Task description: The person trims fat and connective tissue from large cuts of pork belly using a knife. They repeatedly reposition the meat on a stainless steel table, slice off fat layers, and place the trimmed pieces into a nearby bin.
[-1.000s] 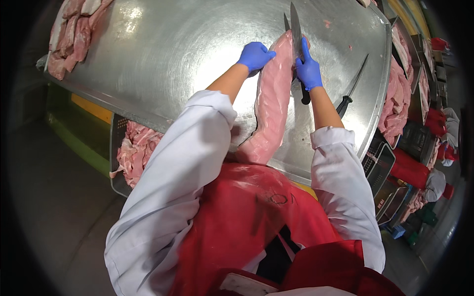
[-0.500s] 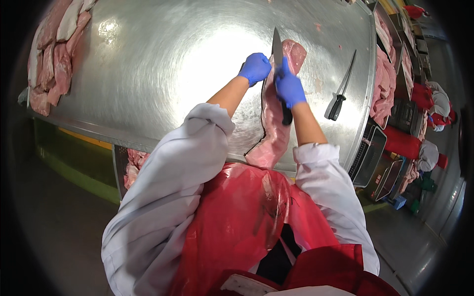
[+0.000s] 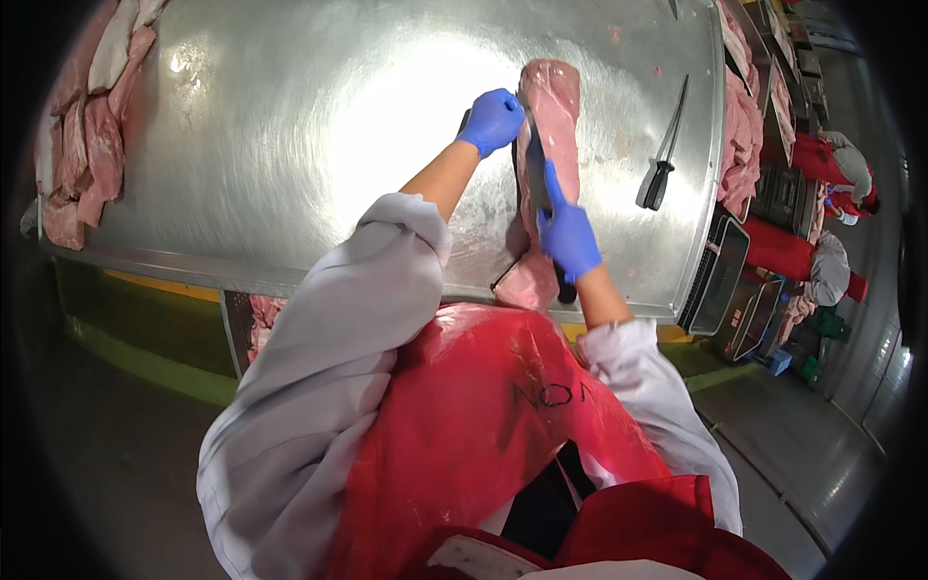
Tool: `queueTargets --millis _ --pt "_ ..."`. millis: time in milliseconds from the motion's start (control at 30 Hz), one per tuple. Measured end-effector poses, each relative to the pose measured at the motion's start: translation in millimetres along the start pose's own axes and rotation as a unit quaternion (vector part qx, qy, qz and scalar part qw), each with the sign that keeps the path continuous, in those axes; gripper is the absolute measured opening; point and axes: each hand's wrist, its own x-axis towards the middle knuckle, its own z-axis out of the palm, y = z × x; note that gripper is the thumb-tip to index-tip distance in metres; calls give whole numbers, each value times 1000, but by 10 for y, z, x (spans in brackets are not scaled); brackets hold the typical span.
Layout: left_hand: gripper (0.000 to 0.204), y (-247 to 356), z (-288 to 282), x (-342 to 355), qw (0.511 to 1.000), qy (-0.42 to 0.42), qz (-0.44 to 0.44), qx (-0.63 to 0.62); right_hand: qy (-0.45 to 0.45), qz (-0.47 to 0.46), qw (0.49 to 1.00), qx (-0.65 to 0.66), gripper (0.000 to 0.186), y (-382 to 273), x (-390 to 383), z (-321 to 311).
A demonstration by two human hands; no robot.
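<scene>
A long slab of pale pink meat (image 3: 556, 106) lies lengthwise in front of me on the steel table (image 3: 290, 145). My right hand (image 3: 570, 240), in a blue glove, is closed round the black handle of a large knife (image 3: 536, 164), index finger stretched along the blade. The blade lies lengthwise against the meat's left part. My left hand (image 3: 495, 121), also gloved in blue, is a fist at the meat's upper left edge. A dark end of something shows beside that fist; its kind is hidden.
A slim black-handled knife (image 3: 664, 155) lies to the right. Meat pieces (image 3: 97, 145) are heaped at the far left, with more meat (image 3: 739, 145) beyond the table's right edge. A black crate (image 3: 717, 275) stands there too, and people in red aprons (image 3: 773, 256) are farther right.
The knife and my right hand have come down toward me along the meat, the blade now lower against its left part. My left fist stays near the upper left edge. The view has shifted slightly.
</scene>
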Motion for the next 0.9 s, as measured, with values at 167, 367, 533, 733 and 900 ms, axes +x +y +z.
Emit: queueTargets --millis 167,367,533,733,900 --pt "12 -179 23 117 998 8 52 -42 -89 123 988 -36 75 -250 484 -27" --pt "16 -418 -592 -56 990 114 -24 78 -225 153 962 -3 79 -369 -1342 -676" --pt "40 25 -311 -572 936 66 96 333 -64 207 974 61 81 -132 -975 -857" --pt "32 117 -356 -677 951 2 -80 297 -33 33 998 42 75 -317 361 -303" --pt "30 -51 -369 -582 987 77 -122 73 -168 -20 983 -73 70 -4 256 -184"
